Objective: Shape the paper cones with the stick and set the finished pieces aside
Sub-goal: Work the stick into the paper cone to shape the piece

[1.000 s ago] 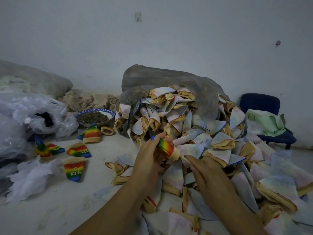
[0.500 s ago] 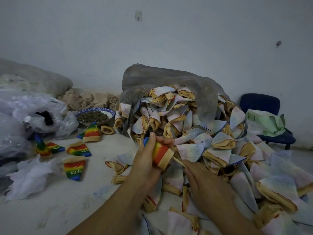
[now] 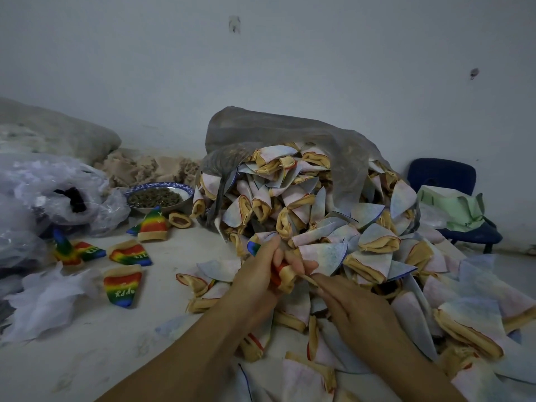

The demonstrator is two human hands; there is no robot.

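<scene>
My left hand (image 3: pixel 258 274) grips a rainbow-coloured cone (image 3: pixel 282 275) by its body, tan rim facing right. My right hand (image 3: pixel 348 309) pinches a thin tan stick (image 3: pixel 308 278) whose tip enters the cone's open rim. A big heap of pale, inside-out cones (image 3: pixel 319 221) spills from a grey sack (image 3: pixel 275 132) just behind my hands. Several finished rainbow cones (image 3: pixel 123 288) lie on the white surface to the left.
A blue-rimmed bowl (image 3: pixel 159 197) of dark bits stands behind the finished cones. Clear plastic bags (image 3: pixel 52 195) lie at the far left. A blue chair (image 3: pixel 452 204) with green cloth stands by the wall at right. White crumpled paper (image 3: pixel 43 300) lies front left.
My left hand turned the cone and closed further round it, hiding most of its colours. My right hand moved up and brought the stick into the cone's rim.
</scene>
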